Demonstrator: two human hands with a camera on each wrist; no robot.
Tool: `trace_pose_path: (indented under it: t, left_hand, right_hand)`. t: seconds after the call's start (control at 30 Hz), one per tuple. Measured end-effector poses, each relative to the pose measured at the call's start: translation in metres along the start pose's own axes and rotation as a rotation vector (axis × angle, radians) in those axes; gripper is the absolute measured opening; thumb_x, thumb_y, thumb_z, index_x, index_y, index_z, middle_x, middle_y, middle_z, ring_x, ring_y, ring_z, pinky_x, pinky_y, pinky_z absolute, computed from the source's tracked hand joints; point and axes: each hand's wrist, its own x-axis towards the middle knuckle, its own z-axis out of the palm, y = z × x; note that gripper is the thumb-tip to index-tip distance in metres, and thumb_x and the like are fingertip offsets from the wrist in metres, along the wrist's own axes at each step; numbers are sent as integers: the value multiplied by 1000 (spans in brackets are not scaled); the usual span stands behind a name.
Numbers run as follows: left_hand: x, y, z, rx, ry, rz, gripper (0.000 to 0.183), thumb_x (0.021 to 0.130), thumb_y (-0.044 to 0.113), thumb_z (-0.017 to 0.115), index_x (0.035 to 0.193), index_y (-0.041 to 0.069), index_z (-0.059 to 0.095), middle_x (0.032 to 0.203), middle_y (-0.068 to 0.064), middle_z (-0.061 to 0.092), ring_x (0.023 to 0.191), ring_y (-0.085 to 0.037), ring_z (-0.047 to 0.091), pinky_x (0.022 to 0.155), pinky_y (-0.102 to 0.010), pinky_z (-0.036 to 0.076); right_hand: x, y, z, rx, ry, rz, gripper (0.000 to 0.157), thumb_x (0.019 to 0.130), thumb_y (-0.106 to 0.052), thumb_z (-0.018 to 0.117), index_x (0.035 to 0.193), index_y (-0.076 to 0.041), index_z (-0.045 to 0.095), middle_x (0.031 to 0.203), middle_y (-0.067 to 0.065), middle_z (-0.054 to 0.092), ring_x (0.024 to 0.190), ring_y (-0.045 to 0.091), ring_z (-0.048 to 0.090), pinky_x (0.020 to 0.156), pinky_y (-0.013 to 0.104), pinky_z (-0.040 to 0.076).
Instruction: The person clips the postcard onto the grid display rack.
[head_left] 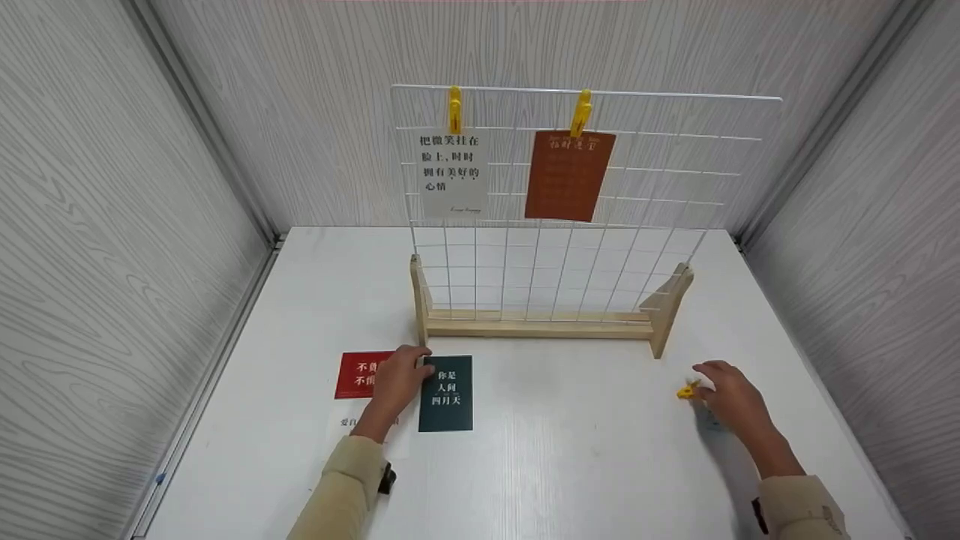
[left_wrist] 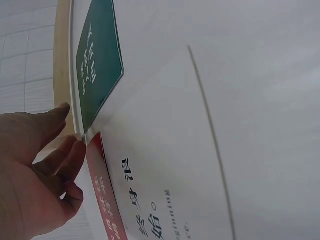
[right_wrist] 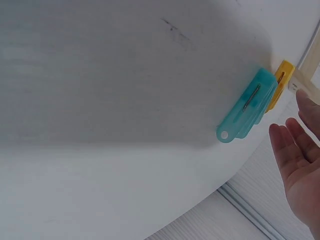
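Observation:
My left hand (head_left: 397, 381) reaches over a red card (head_left: 356, 375), its fingertips at the upper left corner of a dark green card (head_left: 446, 409) with white characters. In the left wrist view, thumb and fingers stand apart beside the green card (left_wrist: 102, 55). A white printed card (left_wrist: 165, 125) lies below the red one. On the right side of the table my right hand (head_left: 731, 397) hovers by a yellow clothespin (head_left: 686, 391). Teal clothespins (right_wrist: 247, 107) lie beside the yellow one. In the right wrist view, the fingers are loosely bent, with nothing visible between them.
A white wire grid (head_left: 570, 259) stands upright in a wooden base (head_left: 540, 329) at the back of the table (head_left: 555, 465). Yellow clothespins (head_left: 455, 110) hold a white card (head_left: 454, 199) and a brown-orange card (head_left: 568, 184) on it. Patterned walls (head_left: 300, 90) enclose the table.

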Motion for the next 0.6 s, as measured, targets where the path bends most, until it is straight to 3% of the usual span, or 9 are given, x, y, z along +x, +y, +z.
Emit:
trace_pose_path:
  t: [0.33, 0.6]
  left_hand:
    - [6, -5, 2, 35, 13, 13, 35, 94, 18, 72, 128, 14, 67, 127, -9, 66, 116, -27, 63, 103, -48, 50]
    - [8, -3, 4, 129, 10, 31, 36, 90, 19, 76, 126, 15, 69, 124, -8, 67, 113, -26, 64, 101, -46, 51]
  right_hand:
    - [5, 0, 2, -20, -62, 8, 41, 88, -1, 72, 128, 4, 62, 129, 28, 57, 119, 48, 55, 94, 62, 48]
    - [7, 0, 6, -5, -103, 21, 39, 87, 0, 72, 125, 4, 64, 125, 27, 60, 116, 47, 58, 92, 61, 49]
